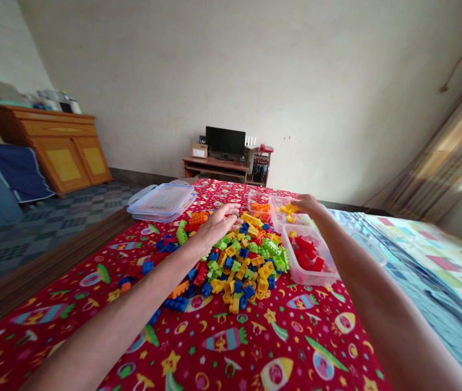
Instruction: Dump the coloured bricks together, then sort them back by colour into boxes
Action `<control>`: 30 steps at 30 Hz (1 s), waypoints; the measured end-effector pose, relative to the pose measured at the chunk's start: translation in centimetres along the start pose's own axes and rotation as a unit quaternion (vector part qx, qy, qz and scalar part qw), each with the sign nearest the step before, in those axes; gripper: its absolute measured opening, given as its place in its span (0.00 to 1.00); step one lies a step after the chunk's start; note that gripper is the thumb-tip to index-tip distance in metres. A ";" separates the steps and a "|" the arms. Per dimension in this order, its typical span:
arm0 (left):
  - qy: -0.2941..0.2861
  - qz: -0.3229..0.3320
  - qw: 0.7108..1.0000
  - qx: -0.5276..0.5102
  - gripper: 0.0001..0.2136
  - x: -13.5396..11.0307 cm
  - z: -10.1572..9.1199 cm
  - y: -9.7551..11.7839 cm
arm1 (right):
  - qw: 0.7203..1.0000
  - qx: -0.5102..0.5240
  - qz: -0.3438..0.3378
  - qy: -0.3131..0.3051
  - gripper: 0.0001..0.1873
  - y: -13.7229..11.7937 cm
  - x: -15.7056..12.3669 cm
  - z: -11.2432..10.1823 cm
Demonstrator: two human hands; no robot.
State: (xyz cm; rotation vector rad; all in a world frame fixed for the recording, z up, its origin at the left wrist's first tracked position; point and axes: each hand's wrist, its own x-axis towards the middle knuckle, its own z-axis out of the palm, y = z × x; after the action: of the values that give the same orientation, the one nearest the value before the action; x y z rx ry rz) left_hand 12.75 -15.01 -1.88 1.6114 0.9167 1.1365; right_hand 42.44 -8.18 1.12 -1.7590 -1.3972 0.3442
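Note:
My left hand (pixel 217 225) reaches over a pile of toy building bricks (pixel 236 266) in yellow, green, blue, red and orange. Its fingers are stretched out with the thumb apart, and I see nothing held in it. My right hand (pixel 308 204) is at a clear plastic box (pixel 276 220), close to the yellow bricks (pixel 290 209) inside. Its fingers are small and partly hidden, so I cannot tell whether they grip a brick. Nearer to me, under my right forearm, a clear box (pixel 316 278) holds red bricks (pixel 309 253). Farther back, another clear box (pixel 251 196) contains orange bricks (pixel 260 207).
Stacked clear lids (pixel 161 201) lie at the left edge of the red patterned cloth (pixel 231 358). A bed with a blue sheet (pixel 413 304) adjoins on the right. Beyond stand a desk with a monitor (pixel 226 141) and a wooden cabinet (pixel 63 149).

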 end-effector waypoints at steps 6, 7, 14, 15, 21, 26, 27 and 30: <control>-0.042 0.038 0.998 0.021 0.15 -0.3 0.3 0.3 | 0.998 -0.049 0.019 -0.018 0.11 -0.2 -1.0 -0.7; -0.044 0.040 0.998 0.025 0.15 -0.3 0.4 0.4 | 0.998 -0.061 0.014 -0.032 0.10 -0.3 -1.5 -0.9; -0.044 0.026 0.998 0.040 0.15 -0.9 0.7 1.4 | 0.905 -0.404 -0.079 -0.108 0.12 1.1 -6.0 -1.6; -0.046 0.027 0.998 0.041 0.15 -0.9 0.8 1.4 | 0.898 -0.412 -0.085 -0.126 0.13 1.5 -6.4 -1.5; -0.050 0.045 0.996 0.063 0.14 -0.6 0.9 0.6 | 0.891 -0.395 -0.123 -0.186 0.13 3.0 -7.0 -0.6; -0.063 0.053 0.995 0.064 0.15 -0.2 0.8 0.3 | 0.880 -0.405 -0.135 -0.208 0.12 3.7 -6.7 -0.1; -0.063 0.053 0.994 0.065 0.15 -0.2 0.8 0.3 | 0.878 -0.410 -0.137 -0.207 0.13 3.8 -6.7 0.0; -0.063 0.052 0.994 0.072 0.14 -0.3 0.9 0.4 | 0.868 -0.419 -0.150 -0.219 0.15 3.9 -6.8 0.3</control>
State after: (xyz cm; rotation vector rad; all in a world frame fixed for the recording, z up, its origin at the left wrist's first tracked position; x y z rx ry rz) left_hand 13.51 -15.60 -1.72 1.8443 0.8562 1.0440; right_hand 42.51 -14.25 -3.88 -2.1523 -2.3681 -0.0765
